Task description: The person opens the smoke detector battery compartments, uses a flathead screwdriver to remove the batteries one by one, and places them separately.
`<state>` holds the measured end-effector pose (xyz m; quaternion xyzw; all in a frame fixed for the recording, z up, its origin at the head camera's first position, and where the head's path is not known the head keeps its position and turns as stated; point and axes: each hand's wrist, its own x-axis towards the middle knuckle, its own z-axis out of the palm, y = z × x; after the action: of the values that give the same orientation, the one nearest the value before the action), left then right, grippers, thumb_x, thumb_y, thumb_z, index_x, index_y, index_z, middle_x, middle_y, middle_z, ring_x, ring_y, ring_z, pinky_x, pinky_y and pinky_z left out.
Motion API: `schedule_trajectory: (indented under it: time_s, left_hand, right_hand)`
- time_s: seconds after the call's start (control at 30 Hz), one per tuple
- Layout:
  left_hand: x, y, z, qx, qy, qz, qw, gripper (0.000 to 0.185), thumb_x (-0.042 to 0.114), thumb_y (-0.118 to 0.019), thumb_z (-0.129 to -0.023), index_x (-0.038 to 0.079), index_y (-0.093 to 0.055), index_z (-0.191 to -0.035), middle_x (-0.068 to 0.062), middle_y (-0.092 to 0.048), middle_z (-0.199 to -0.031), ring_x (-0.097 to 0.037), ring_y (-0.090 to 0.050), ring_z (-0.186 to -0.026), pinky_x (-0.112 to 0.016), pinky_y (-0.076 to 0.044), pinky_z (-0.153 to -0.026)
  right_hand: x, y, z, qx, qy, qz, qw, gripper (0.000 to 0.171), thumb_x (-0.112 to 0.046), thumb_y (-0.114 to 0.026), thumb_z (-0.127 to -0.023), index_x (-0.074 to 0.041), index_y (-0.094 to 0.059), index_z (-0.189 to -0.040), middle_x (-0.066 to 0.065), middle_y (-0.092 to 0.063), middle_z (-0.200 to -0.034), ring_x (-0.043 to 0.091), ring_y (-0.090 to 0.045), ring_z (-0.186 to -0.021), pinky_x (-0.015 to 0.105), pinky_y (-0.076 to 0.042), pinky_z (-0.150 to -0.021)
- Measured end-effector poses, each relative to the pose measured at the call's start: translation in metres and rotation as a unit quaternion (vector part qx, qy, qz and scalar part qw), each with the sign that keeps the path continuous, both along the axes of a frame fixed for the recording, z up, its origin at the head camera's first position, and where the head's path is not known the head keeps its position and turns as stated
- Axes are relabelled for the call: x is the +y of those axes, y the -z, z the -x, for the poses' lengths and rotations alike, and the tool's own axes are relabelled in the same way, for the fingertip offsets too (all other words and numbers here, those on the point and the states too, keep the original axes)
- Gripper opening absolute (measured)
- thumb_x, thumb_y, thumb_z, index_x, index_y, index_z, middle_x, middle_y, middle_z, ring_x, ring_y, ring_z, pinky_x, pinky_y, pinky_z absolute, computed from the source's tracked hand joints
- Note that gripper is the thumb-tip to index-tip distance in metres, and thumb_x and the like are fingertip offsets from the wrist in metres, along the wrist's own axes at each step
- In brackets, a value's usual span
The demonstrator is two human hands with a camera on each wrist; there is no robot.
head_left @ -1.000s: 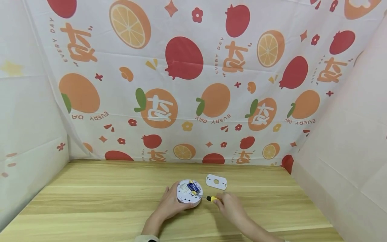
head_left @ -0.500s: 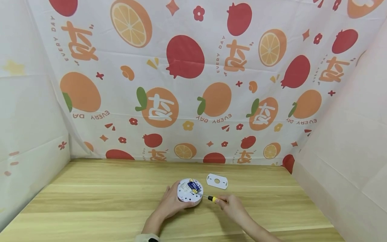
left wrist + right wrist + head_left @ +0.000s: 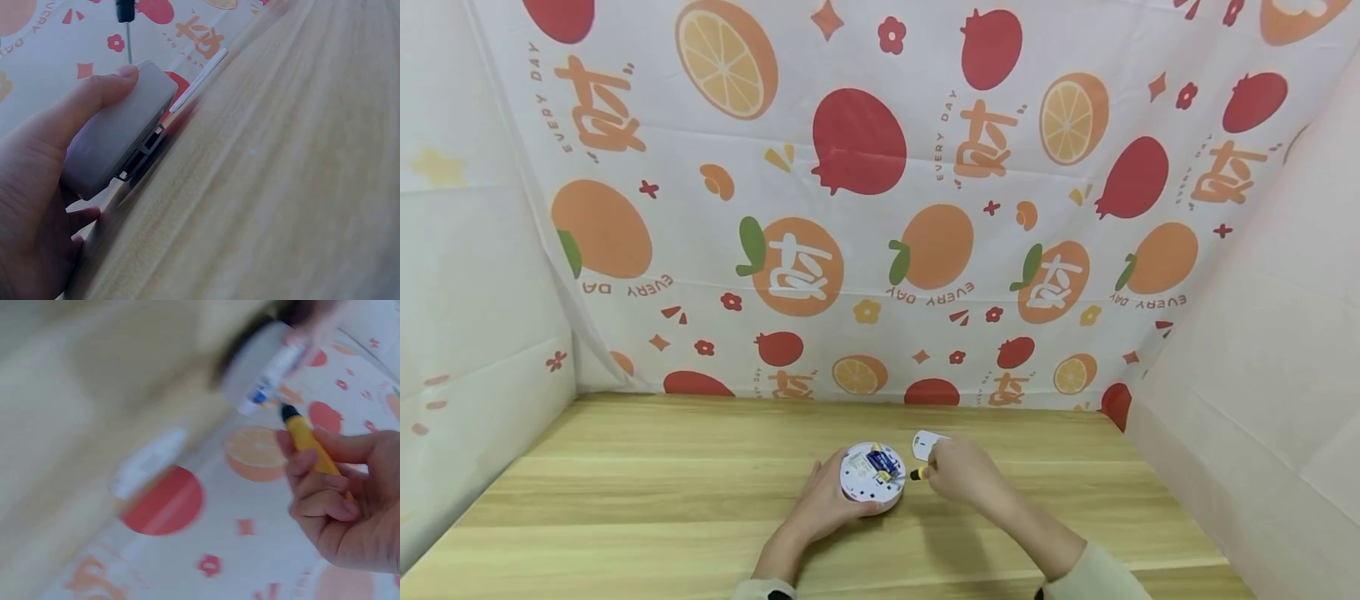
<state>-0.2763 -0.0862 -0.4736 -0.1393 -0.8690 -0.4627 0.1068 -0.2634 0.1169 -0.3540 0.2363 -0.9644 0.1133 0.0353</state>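
My left hand [image 3: 822, 507] grips a round white smoke alarm [image 3: 859, 490] by its side, thumb along the near edge, its back turned up. Set into that back is a blue battery [image 3: 880, 461] with yellow at its ends. Dark vents show under the alarm [image 3: 119, 137] in the left wrist view, close over the table. My right hand [image 3: 964, 473] holds a screwdriver [image 3: 312, 445] by its yellow handle with black collar, fingers curled round it. The thin shaft points at the alarm's battery side; its tip is hard to make out.
A white mounting plate [image 3: 922, 445] lies on the wooden table [image 3: 662, 500] behind the right hand, which partly covers it. A fruit-printed cloth [image 3: 865, 250] hangs along the table's back edge, with pale cloth at both sides.
The right hand has moved up and away from me with the screwdriver, now overlapping the mounting plate, and has turned over more. The left hand and the alarm have stayed nearly still.
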Motion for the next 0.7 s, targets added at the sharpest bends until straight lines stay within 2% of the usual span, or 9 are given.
schedule_trajectory:
  time_s: [0.1, 0.23, 0.33, 0.4, 0.5, 0.6, 0.7]
  left_hand:
    - [0.001, 0.000, 0.001, 0.002, 0.001, 0.000, 1.0000, 0.098, 0.048, -0.080, -0.057, -0.004, -0.040, -0.130, -0.016, -0.049, -0.126, -0.035, -0.041, -0.120, -0.055, -0.010, -0.106]
    - [0.002, 0.000, 0.001, 0.003, 0.004, -0.002, 1.0000, 0.098, 0.047, -0.081, -0.057, -0.004, -0.040, -0.131, -0.016, -0.049, -0.127, -0.034, -0.041, -0.120, -0.055, -0.010, -0.106]
    - [0.002, 0.000, 0.001, 0.003, 0.003, -0.003, 1.0000, 0.097, 0.046, -0.081, -0.057, -0.003, -0.041, -0.130, -0.016, -0.049, -0.126, -0.034, -0.041, -0.120, -0.055, -0.010, -0.106]
    - [0.002, 0.000, 0.001, 0.003, 0.003, -0.004, 1.0000, 0.097, 0.046, -0.081, -0.056, -0.003, -0.041, -0.130, -0.016, -0.050, -0.126, -0.034, -0.042, -0.119, -0.055, -0.010, -0.106]
    - [0.002, 0.000, 0.002, 0.000, 0.005, -0.004, 1.0000, 0.098, 0.047, -0.081, -0.056, -0.003, -0.041, -0.130, -0.017, -0.049, -0.126, -0.035, -0.042, -0.119, -0.055, -0.010, -0.106]
    - [0.002, 0.000, 0.001, -0.003, 0.004, -0.004, 1.0000, 0.098, 0.047, -0.081, -0.056, -0.003, -0.041, -0.130, -0.016, -0.049, -0.126, -0.036, -0.042, -0.119, -0.055, -0.010, -0.106]
    - [0.001, -0.001, 0.001, -0.006, 0.001, -0.005, 1.0000, 0.098, 0.047, -0.081, -0.056, -0.002, -0.042, -0.130, -0.015, -0.050, -0.125, -0.036, -0.042, -0.119, -0.054, -0.009, -0.106]
  right_hand:
    - [-0.014, -0.014, 0.004, -0.008, 0.010, -0.061, 0.998, 0.031, -0.005, -0.060, -0.073, -0.013, -0.041, -0.051, -0.006, -0.027, -0.047, 0.009, -0.024, -0.045, 0.023, -0.021, -0.042]
    - [-0.031, -0.025, 0.002, -0.034, 0.045, -0.111, 0.992, 0.026, -0.004, -0.061, -0.072, -0.013, -0.043, -0.055, -0.003, -0.031, -0.049, 0.010, -0.028, -0.045, 0.023, -0.024, -0.041]
    - [-0.032, -0.024, -0.003, -0.002, 0.040, -0.119, 0.992, 0.023, -0.003, -0.061, -0.071, -0.012, -0.045, -0.057, -0.002, -0.036, -0.051, 0.011, -0.033, -0.047, 0.024, -0.030, -0.041]
    - [-0.027, -0.018, -0.006, 0.033, 0.033, -0.114, 0.992, 0.024, -0.005, -0.062, -0.071, -0.011, -0.045, -0.055, -0.001, -0.039, -0.051, 0.013, -0.036, -0.048, 0.027, -0.035, -0.042]
    - [-0.016, -0.005, -0.013, 0.075, 0.020, -0.080, 0.994, 0.030, -0.010, -0.066, -0.076, -0.011, -0.047, -0.053, -0.001, -0.042, -0.052, 0.014, -0.041, -0.048, 0.031, -0.042, -0.047]
    - [-0.007, 0.010, -0.020, 0.100, 0.016, -0.033, 0.994, 0.034, -0.013, -0.068, -0.079, -0.012, -0.048, -0.051, -0.003, -0.043, -0.052, 0.012, -0.042, -0.047, 0.030, -0.043, -0.047]
    - [-0.001, 0.024, -0.025, 0.117, 0.011, 0.017, 0.993, 0.027, -0.011, -0.069, -0.079, -0.010, -0.056, -0.056, -0.004, -0.045, -0.054, 0.010, -0.043, -0.049, 0.026, -0.041, -0.046]
